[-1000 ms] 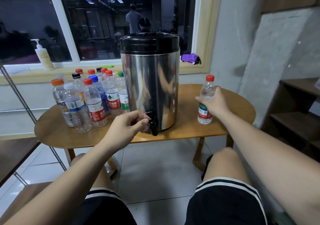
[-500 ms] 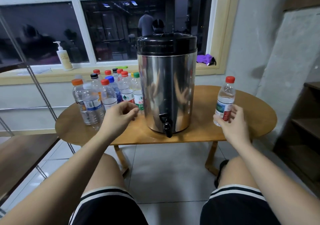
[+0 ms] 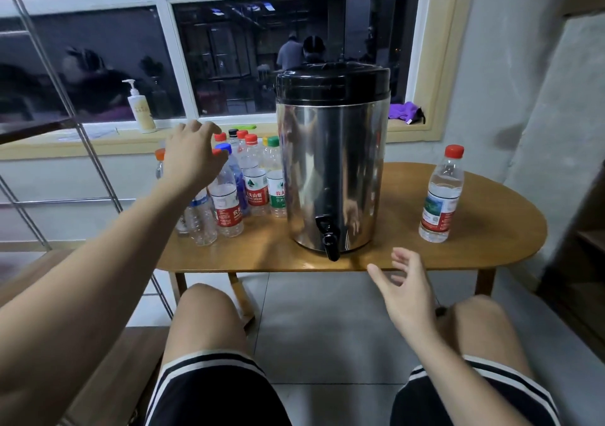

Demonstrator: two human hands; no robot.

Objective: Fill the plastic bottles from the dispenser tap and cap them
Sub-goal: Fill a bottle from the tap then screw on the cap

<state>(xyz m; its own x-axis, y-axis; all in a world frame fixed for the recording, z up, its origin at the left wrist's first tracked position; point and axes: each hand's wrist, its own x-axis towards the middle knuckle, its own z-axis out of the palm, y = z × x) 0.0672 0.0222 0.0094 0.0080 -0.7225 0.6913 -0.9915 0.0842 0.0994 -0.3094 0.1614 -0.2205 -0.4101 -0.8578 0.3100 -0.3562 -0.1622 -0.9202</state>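
While the dispenser (image 3: 334, 163) stands close to the front edge of the oval worktop (image 3: 491, 239), its black tap (image 3: 329, 240) reaches almost to that edge, with open tiled floor (image 3: 327, 327) below it. Bare wood lies between the dispenser and the lone red-capped bottle (image 3: 442, 196), which stands well in from the right rim. The crowd of bottles (image 3: 255, 180) fills the left side, just beside the dispenser.

Compared with half a second earlier, the right hand (image 3: 406, 291) has left the lone bottle and dropped below the front edge — fingers spread, holding nothing — just right of the tap. The left hand (image 3: 193, 157) has risen from the front of the crowd to hover over its caps, fingers loosely curved, grasping nothing — contact with a cap cannot be told.
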